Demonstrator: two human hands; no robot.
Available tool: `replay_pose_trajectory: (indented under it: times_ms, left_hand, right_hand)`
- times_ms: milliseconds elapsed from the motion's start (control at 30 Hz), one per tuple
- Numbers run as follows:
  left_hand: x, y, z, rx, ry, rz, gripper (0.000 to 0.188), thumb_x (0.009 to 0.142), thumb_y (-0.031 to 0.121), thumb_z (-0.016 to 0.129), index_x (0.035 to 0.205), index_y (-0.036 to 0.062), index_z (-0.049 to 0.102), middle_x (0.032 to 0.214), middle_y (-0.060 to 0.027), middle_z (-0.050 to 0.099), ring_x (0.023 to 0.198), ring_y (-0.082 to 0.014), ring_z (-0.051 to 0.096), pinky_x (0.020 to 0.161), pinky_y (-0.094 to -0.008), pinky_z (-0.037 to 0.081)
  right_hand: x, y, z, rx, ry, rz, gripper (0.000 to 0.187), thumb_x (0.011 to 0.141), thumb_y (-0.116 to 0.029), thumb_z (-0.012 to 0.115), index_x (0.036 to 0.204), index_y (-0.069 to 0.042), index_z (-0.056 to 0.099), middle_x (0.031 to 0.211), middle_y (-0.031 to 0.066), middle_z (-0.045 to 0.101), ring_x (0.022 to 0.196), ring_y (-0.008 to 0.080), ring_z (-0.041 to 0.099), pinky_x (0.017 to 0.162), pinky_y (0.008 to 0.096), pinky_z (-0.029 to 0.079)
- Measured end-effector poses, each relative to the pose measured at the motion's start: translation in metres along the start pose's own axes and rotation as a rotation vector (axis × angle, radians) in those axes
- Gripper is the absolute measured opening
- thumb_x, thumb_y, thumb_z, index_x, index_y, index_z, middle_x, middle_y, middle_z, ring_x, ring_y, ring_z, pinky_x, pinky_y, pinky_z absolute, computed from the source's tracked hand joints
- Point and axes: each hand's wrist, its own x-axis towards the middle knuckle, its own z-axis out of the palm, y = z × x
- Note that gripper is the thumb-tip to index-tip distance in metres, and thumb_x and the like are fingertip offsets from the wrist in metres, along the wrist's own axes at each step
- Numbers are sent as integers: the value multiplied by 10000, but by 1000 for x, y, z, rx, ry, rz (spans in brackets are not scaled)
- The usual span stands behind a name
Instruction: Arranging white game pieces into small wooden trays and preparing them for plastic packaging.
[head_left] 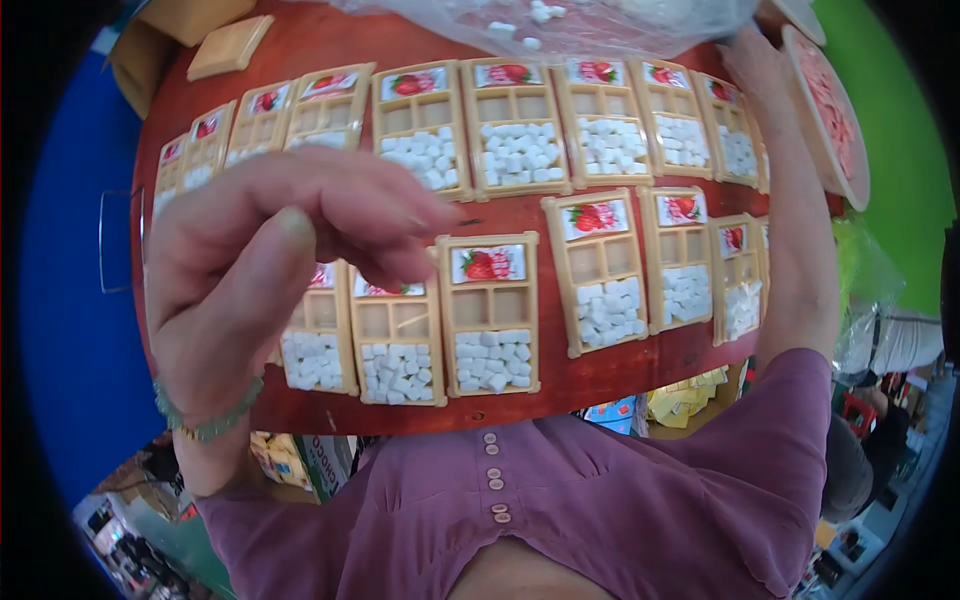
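Raised over the left part of the table, my left hand [290,225] has its fingers bent, with a gap between thumb and fingers and nothing in it. Below it stand pale segmented trays, among them a tray [442,320] with small white marshmallow-like pieces [492,362] and a strawberry-printed packet [488,264]. My right arm stretches to the far right, where my right hand [755,68] is beside the clear plastic bag [640,25] and a bowl of pink pieces [825,105]. Its fingertips are too blurred to read.
A curved row of similar filled trays [520,120] crosses the far side of the red table [430,412]. More trays [600,270] stand near right. An empty-looking pale tray stack [230,47] lies far left by a cardboard box [140,70]. Below the table edge sit open boxes with yellow packets [690,397].
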Motion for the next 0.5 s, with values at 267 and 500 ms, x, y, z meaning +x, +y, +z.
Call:
replay_pose_trajectory:
  times_ms: [267,500]
  left_hand:
    - [9,-5,4,-40,-65,89,276,1022,182,430,1082,-28,600,1033,-194,652,807,-226,670,739,-322,536]
    - [40,-10,7,-95,-208,222,268,1004,147,434,1138,-40,572,1063,-210,636,824,-228,664,745,-325,535]
  right_hand:
    - [10,-8,8,61,-111,-9,334,901,-362,602,1002,-54,682,1003,158,716,966,359,680,922,497,473]
    - [10,12,-9,48,-172,57,333,911,-351,569,931,-47,703,987,198,708,931,381,685,845,488,530]
